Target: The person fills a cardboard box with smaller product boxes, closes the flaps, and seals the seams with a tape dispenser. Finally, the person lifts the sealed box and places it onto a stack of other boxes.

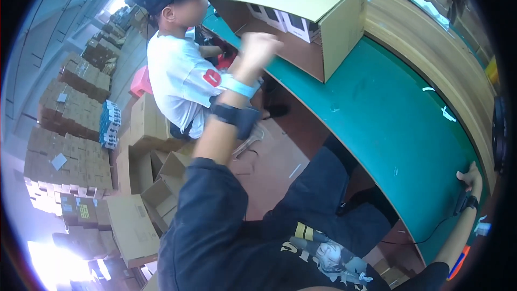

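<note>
My left hand [259,49] is raised at the near edge of the green table, in front of the open side of a large cardboard box [344,37]. It is slightly blurred, its fingers curled in like a fist, and I make out nothing in it. White small boxes [298,27] with dark fronts stand in a row inside that carton. Far off to the right, my right hand [472,177] rests at the back of the green tabletop [377,102], beside the wooden ledge. Its thumb is spread from the fingers and it holds nothing visible. Dark bands sit on both wrists.
A co-worker [177,75] in a white shirt and dark cap sits close by on the left. Open empty cartons [132,221] lie on the floor at lower left, with stacked cartons [70,108] behind. A wooden ledge [431,48] borders the table's back; a thin cable [401,243] hangs at right.
</note>
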`<state>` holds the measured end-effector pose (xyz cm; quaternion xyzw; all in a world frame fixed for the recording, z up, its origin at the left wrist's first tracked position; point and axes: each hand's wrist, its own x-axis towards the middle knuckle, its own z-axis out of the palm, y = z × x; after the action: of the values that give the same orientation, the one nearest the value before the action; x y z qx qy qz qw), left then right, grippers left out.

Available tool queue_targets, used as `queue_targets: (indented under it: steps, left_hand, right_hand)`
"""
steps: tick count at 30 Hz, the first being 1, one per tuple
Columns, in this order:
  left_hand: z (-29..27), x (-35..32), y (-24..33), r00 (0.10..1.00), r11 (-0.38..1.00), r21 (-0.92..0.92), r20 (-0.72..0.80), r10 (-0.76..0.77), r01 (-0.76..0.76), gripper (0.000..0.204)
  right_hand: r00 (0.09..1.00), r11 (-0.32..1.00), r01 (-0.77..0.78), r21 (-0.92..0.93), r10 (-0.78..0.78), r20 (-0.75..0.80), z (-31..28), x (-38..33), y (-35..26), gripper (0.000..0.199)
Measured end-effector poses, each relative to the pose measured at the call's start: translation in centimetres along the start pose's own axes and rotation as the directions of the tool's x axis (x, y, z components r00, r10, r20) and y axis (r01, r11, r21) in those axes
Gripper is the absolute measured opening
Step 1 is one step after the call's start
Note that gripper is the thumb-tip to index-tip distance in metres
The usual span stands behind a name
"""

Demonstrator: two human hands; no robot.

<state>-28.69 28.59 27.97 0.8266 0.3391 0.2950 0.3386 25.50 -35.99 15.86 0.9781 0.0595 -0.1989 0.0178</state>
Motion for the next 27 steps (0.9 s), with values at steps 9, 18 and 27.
queue_targets:
  steps: [9, 18, 27]
  left_hand:
    - [22.9, -2.8, 10.9, 0.843, 0.883, 0.003, 0.301, 0.447, -0.469, 0.015]
    - [32.8, 5.3, 10.9, 0.861, 0.935, 0.251, 0.499, 0.099, -0.253, 0.029]
    - [34.2, 9.6, 9.5, 0.803, 0.950, 0.296, 0.588, -0.099, -0.100, 0.037]
  right_hand:
    - [0.999, 0.997, -0.033, 0.070, 0.031, 0.034, -0.3, -1.0, -3.0, 0.118]
    - [0.999, 0.998, -0.041, 0.055, 0.039, 0.037, 0.1, -1.0, -5.4, 0.121]
    - [1.000, 0.994, -0.003, 0.109, 0.004, -0.011, 0.8, 0.7, -4.6, 0.124]
